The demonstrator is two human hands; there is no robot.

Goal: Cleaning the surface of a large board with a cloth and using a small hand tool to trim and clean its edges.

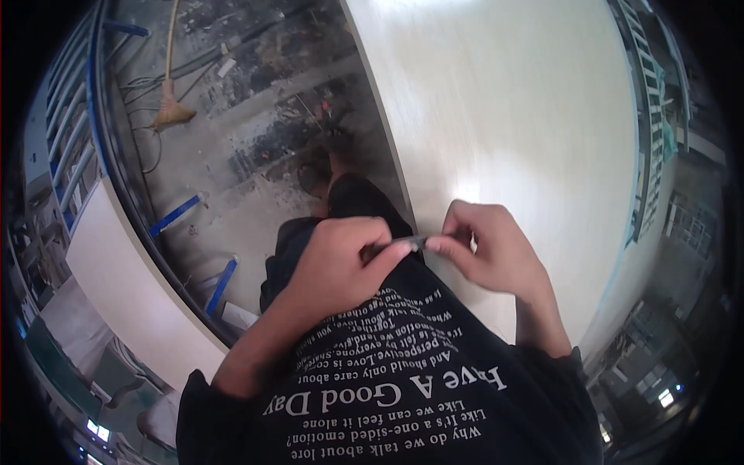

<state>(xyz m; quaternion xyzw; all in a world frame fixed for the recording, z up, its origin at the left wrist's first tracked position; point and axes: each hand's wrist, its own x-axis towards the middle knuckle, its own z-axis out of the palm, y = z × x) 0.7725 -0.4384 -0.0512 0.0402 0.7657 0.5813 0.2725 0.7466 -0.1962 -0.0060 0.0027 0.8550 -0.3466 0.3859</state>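
Observation:
My left hand (337,260) and my right hand (488,248) meet in front of my chest, both pinching a small thin grey object (409,241) between thumbs and fingertips. The object is mostly hidden by the fingers; I cannot tell what it is. The hands hover at the near edge of a large pale board (511,116) that stretches away to the upper right. My dark shirt with white print (387,372) fills the lower middle.
A dusty concrete floor (232,139) lies to the left, with a broom (172,108), scattered debris and blue metal bars (177,215). A white panel (124,279) curves along the left. Railings (651,116) and buildings show at right.

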